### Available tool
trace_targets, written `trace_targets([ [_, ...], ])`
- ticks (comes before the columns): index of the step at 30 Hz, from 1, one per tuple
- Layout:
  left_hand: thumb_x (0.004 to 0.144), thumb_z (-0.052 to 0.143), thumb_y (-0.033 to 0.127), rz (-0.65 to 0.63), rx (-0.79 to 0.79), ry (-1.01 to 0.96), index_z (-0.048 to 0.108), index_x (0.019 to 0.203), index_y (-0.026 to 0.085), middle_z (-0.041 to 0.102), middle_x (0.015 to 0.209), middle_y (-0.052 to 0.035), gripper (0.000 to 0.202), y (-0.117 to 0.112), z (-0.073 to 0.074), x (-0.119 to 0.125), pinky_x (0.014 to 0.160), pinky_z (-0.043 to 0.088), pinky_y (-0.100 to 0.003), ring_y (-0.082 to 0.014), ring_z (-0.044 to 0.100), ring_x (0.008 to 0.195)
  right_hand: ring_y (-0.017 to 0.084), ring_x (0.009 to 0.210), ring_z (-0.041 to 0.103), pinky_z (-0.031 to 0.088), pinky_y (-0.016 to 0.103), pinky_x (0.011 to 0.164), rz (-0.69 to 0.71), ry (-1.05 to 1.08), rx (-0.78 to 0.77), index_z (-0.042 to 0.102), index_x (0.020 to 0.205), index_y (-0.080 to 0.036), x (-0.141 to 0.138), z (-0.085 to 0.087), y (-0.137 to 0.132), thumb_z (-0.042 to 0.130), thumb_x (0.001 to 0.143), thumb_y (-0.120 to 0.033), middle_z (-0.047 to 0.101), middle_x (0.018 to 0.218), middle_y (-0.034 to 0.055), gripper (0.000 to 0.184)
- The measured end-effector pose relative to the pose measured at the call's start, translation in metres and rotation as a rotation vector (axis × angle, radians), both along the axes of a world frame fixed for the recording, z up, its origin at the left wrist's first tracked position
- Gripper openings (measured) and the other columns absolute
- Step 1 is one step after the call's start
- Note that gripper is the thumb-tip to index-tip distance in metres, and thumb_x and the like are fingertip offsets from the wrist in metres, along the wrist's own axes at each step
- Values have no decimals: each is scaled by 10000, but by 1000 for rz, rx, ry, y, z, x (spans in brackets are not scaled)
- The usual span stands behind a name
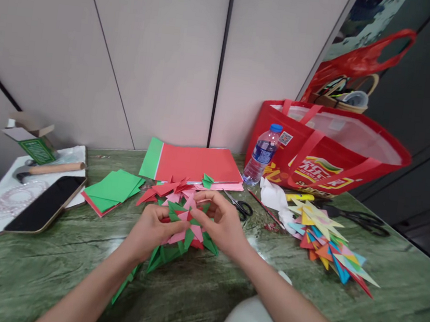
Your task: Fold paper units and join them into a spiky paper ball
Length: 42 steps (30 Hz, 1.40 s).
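A star-shaped paper piece of pink and green folded points is held up between both hands. My left hand grips its left side, thumb across the front. On the upper right side, my right hand pinches it, with the thumb near the centre. Green folded paper pieces lie on the table just below the hands. Behind the fingers are red folded pieces and a small green one. The backs of the fingers hide part of the star's edge.
Green paper squares lie left, near a phone and a hammer. Red sheets lie behind. Scissors, a water bottle, a red bag and multicoloured folded paper are to the right.
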<state>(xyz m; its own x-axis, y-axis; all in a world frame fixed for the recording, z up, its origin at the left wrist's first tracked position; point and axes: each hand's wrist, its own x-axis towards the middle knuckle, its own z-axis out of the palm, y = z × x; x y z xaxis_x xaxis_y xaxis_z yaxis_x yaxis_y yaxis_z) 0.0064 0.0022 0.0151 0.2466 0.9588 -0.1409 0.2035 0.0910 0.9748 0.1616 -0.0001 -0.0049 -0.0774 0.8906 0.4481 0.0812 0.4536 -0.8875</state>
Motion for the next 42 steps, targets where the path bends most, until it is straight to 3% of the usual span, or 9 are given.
trace_targets([
  [4,571,696,379,3,31,26,416,438,145,290,427,73,388,-1,1,1,401,148,-195,-34,208,423,180,975,561,478,287,726,-54,-152,184,628,800,-199,1,3,-2,635,749,-158,590,999,59,66],
  [8,613,662,397,2,126,130,350,429,159,243,430,75,433,0,-1,-1,404,120,-199,-37,174,432,191,985,558,459,340,831,-78,-240,303,650,782,-201,1,0,0,639,761,-185,579,973,66,28],
  [12,615,642,405,25,171,233,349,430,162,233,443,66,423,0,-1,0,415,119,-201,-48,189,446,181,936,572,477,313,778,-67,-217,294,652,759,-196,0,-3,2,640,766,-187,587,905,61,16],
  [21,587,673,339,33,152,108,470,414,129,306,421,60,339,-4,1,4,411,168,-189,-45,236,430,152,809,586,474,283,712,-50,-179,250,625,708,-185,-1,3,-1,638,767,-165,606,804,34,63],
  [23,565,709,329,84,128,27,475,398,129,339,392,62,351,-3,0,4,401,187,-186,-41,261,409,171,906,573,475,290,741,-73,-168,214,622,829,-194,-1,3,-2,648,757,-187,602,929,56,77],
  [26,504,768,294,195,22,-166,558,443,121,491,414,36,279,-1,-1,3,411,291,-189,-62,388,411,188,946,562,486,304,744,-104,-114,75,514,1108,-232,-2,-1,-3,720,674,-256,557,1102,75,481],
  [29,469,801,252,232,-123,-334,656,568,109,639,541,-16,226,-1,-2,4,482,405,-211,-102,522,487,199,925,581,495,315,736,-91,-7,-91,438,1173,-247,-5,-6,-2,762,592,-262,574,1038,61,665],
  [34,480,816,243,246,-199,-430,669,596,109,674,570,-31,230,-4,-2,6,489,441,-205,-113,574,507,157,714,617,505,305,671,92,265,-315,450,1105,-233,-8,-8,1,753,584,-242,615,874,14,602],
  [42,542,801,273,96,-233,-355,699,662,111,686,616,-33,226,1,-3,-1,516,464,-202,-107,583,531,121,638,589,466,245,583,150,271,-414,492,1041,-212,0,-1,2,743,579,-203,628,785,-22,526],
])
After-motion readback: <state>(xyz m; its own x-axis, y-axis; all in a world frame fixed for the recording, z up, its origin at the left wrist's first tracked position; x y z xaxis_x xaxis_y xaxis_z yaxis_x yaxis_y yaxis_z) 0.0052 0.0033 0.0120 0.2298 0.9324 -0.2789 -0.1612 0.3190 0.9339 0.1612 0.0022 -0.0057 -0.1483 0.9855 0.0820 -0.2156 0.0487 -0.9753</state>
